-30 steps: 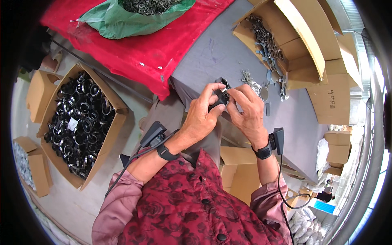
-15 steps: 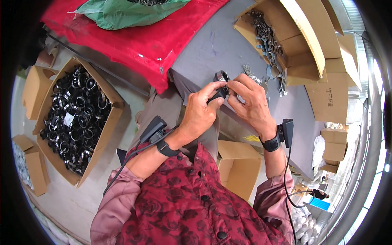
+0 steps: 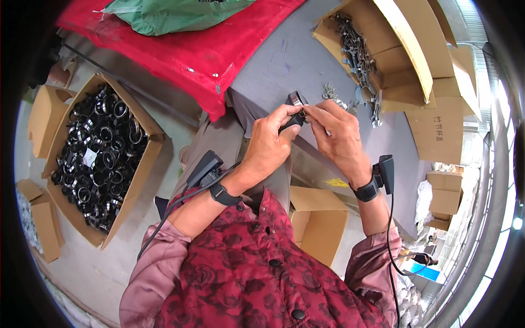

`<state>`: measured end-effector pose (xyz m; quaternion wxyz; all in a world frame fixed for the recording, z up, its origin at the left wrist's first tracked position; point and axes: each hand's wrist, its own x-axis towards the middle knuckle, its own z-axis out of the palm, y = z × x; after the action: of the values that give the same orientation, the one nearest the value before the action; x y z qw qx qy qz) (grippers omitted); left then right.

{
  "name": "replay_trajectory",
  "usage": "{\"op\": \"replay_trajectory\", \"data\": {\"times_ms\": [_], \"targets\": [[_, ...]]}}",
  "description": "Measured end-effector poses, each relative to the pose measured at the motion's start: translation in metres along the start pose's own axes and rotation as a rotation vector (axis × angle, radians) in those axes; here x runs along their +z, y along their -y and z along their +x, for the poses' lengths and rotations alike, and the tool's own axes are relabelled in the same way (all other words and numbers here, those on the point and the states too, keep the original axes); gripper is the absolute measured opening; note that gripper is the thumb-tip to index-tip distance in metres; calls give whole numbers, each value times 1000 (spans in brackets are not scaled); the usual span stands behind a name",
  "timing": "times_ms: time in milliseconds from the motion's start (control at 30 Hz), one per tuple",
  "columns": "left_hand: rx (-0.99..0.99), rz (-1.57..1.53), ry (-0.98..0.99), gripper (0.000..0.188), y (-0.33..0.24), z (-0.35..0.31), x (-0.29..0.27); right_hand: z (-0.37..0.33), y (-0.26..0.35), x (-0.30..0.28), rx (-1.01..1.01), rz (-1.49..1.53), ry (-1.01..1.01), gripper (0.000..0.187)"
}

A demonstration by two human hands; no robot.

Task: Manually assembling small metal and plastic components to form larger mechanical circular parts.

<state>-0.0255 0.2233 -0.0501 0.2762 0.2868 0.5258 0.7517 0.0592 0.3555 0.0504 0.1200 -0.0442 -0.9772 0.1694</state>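
My left hand [image 3: 269,143] is closed round the black handle of a ring-shaped part [image 3: 296,99]. The ring has a shiny metal band and points away from me above the grey table's near edge. Against the ring's base, the fingertips of my right hand [image 3: 340,135] are pinched together; what lies between them, if anything, is hidden. Just beyond my right fingers, small metal pieces [image 3: 333,94] lie in a loose pile on the grey tabletop [image 3: 273,71].
An open carton [image 3: 409,82] with metal clips and strips stands at the far right. On the left, another carton [image 3: 153,143] is full of black rings [image 3: 104,158]. A red cloth [image 3: 180,60] bears a green sack [image 3: 175,16]. Below the table sits an open carton [image 3: 320,199].
Both hands stay together at the ring-shaped part. My right fingers have shifted slightly and look straighter; the view has moved a little.
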Motion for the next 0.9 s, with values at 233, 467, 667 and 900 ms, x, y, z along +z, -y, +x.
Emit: {"op": "replay_trajectory", "data": {"times_ms": [233,467,667,900], "targets": [[18,-8,8,37,1,-1,0,-9,1,9,113,-4,-90,23],[13,-18,14,36,0,-3,0,-5,10,15,-49,-215,-97,19],[0,-7,12,37,0,-3,-1,-9,11,18,134,-26,-146,22],[26,-127,-78,46,-3,-4,10,-12,5,17,150,42,-143,25]]}}
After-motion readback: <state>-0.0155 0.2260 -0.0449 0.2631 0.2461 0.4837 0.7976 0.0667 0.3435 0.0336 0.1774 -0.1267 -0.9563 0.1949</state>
